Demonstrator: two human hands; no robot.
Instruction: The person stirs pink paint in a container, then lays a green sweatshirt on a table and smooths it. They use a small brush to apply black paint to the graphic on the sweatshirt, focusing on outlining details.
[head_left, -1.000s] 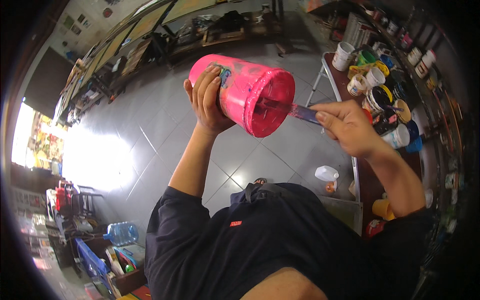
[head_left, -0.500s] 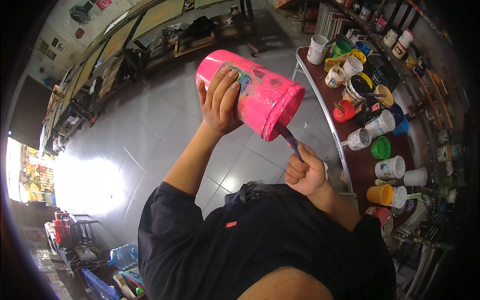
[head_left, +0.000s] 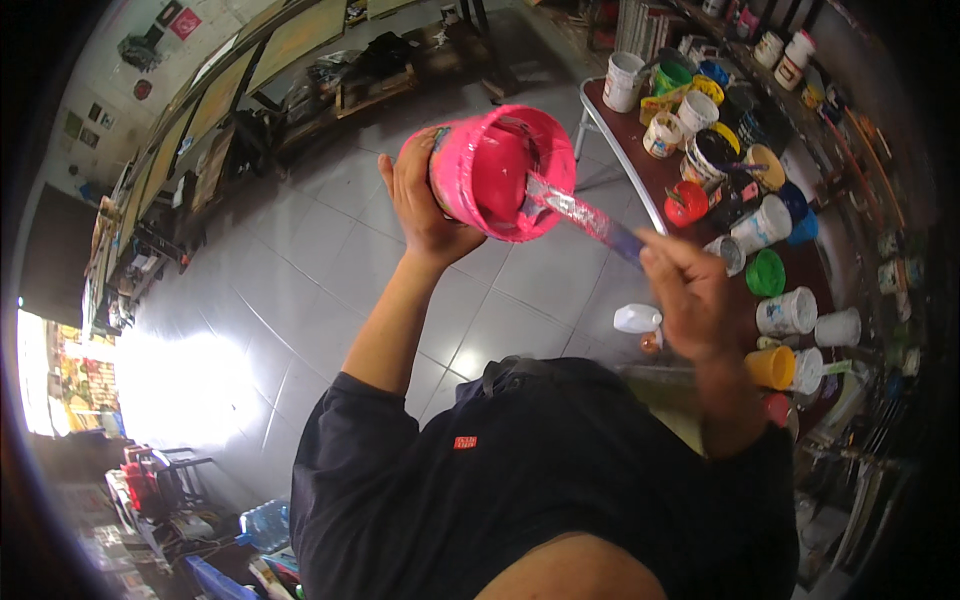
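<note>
A bright pink bucket (head_left: pixel 455 180) is tilted in front of me, its open mouth facing up and toward the right. Pink paint (head_left: pixel 500 165) shows inside. My left hand (head_left: pixel 425 205) grips the bucket's outer side, its fingers spread around the wall. In my right hand (head_left: pixel 690 295) is a flat, paint-smeared spatula (head_left: pixel 585 213) with a purple handle. Its far end reaches into the bucket mouth beside the inner wall. My right hand is a little blurred, but its fingers are closed on the handle.
At the right a dark red table (head_left: pixel 622 125) bears many paint tubs, including a green tub (head_left: pixel 766 272) and a yellow tub (head_left: pixel 769 367). A white bottle (head_left: pixel 637 318) lies beside my right hand. Grey floor tiles (head_left: pixel 330 240) spread out beyond my left arm.
The bucket has turned so its mouth faces me more and the paint inside shows. My right hand has moved up and right, drawing more of the spatula into sight.
</note>
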